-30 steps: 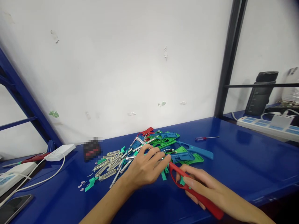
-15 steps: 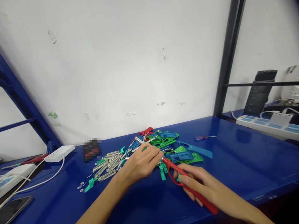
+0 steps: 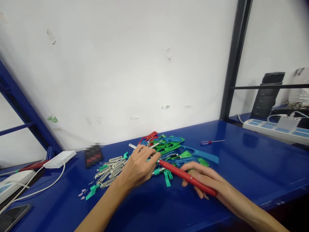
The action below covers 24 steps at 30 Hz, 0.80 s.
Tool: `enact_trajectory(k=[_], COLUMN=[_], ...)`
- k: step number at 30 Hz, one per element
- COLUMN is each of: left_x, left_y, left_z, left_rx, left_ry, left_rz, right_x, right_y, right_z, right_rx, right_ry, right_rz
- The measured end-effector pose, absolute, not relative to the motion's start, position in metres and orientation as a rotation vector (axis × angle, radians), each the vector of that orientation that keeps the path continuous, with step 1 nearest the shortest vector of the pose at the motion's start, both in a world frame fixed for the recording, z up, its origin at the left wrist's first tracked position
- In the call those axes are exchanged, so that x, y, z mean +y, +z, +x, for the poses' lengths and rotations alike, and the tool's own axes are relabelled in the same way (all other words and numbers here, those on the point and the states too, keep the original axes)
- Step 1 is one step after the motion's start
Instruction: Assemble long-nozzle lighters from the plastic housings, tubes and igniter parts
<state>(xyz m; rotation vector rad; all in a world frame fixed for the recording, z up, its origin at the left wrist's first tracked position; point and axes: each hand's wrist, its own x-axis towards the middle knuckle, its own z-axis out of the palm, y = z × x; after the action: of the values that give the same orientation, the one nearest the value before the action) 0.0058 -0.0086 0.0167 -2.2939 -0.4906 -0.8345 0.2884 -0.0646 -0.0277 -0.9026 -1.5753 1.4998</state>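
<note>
Two bare hands hold a long red handle above the near part of a blue bench. The handle slants from upper left to lower right. The right hand is curled around its thick end, thumb on top and fingers beneath. The left hand, knuckles up, is closed with bent fingers on the metal tip at the thin end; the knuckles hide part of this grip.

Just beyond the hands is a heap of blue and green casings, with a red casing at its back. Slim clear tubes lie left of the left hand. A teal piece rests below the handle. Farther right, well apart from the heap, lies a small screwdriver with a purple grip.
</note>
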Motion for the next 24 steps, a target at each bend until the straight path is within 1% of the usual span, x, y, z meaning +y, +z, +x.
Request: enact_trajectory(k=[8,14,18,22,24], left_x=[-0.021,-0.029,-0.029,-0.030,-0.031], left_y=[0.009,0.005,0.004,0.008,0.011], left_z=[0.020,0.027,0.028,0.026,0.027], left_rx=[-0.494,-0.564,-0.675,-0.832,-0.889], left_ry=[-0.634,-0.455,-0.325,-0.207,-0.158], left_rz=[-2.407,-2.515,-2.564,-2.613,-2.636], right_x=[-0.063,-0.062,-0.052,-0.018,0.008], right_y=[-0.036,-0.042,-0.039,-0.029,-0.024], right_z=[0.289,0.283,0.300,0.357,0.389], right_rx=[-1.598,-1.668,-1.691,-1.685,-1.757], right_ry=[1.378,1.173,0.850,0.380,0.232], right_rz=[-0.996,-1.074,-1.170,-1.352,-1.423])
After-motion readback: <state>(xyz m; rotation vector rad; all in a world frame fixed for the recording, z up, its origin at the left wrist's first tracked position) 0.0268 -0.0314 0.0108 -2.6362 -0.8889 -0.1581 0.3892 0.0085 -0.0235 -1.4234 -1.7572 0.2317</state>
